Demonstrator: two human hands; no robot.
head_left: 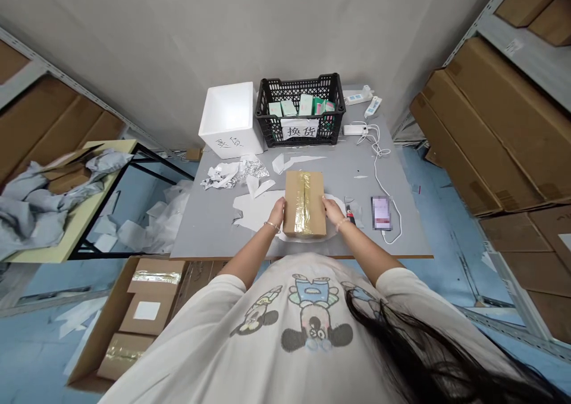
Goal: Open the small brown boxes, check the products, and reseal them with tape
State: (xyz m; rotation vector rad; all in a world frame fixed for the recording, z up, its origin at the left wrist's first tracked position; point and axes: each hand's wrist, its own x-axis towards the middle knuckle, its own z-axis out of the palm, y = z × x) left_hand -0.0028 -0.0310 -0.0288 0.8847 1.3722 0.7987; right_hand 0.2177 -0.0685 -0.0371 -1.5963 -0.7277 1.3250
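Observation:
A brown cardboard box (294, 204), with a strip of shiny yellowish tape along its top, is held between my two hands over the grey table (200, 225). My left hand (277, 212) grips the box's left side; my right hand (332, 210) grips its right side. Beneath the box a torn white plastic mailer (256, 213) lies spread out. Just right of my right hand is a red and black cutter (350, 215), partly covered by a scrap of clear plastic. Whether the box touches the table I cannot tell.
At the back stand a white foam box (229, 118) and a black crate (301, 131) holding several small boxes. Torn packaging (227, 175) lies on the left. A phone (381, 213) charges at right, its cable (377, 166) looping beside it. A carton of boxes (147, 315) sits on the floor.

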